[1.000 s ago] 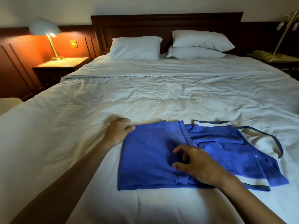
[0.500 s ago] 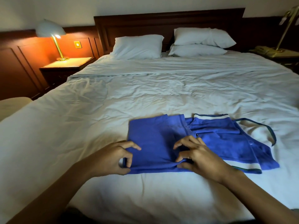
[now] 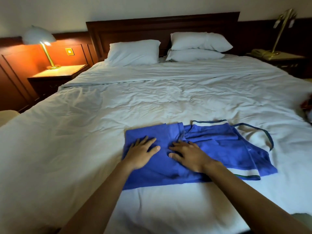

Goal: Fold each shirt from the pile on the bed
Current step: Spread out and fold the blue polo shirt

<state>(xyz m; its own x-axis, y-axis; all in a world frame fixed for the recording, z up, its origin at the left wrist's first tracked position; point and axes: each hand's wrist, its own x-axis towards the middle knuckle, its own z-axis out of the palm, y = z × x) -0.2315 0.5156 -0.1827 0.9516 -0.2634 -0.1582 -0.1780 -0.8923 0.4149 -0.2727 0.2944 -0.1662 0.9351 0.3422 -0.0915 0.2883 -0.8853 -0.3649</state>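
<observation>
- The blue shirt is lying on the near part of the bed, slightly right of centre. It is partly folded, with its left end doubled over and its right end spreading loose.
- The left hand and right hand are pressing flat on the folded part, fingers straight, gripping nothing.
- The shirt's long axis is running left to right, with the white-striped bands pointing right.
- More folds seem to be needed. The cloth at the right edge may be the pile.

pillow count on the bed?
3. Left pillow lies alone by the headboard; on the right, upper pillow rests on lower pillow. More could be hidden behind these.
</observation>
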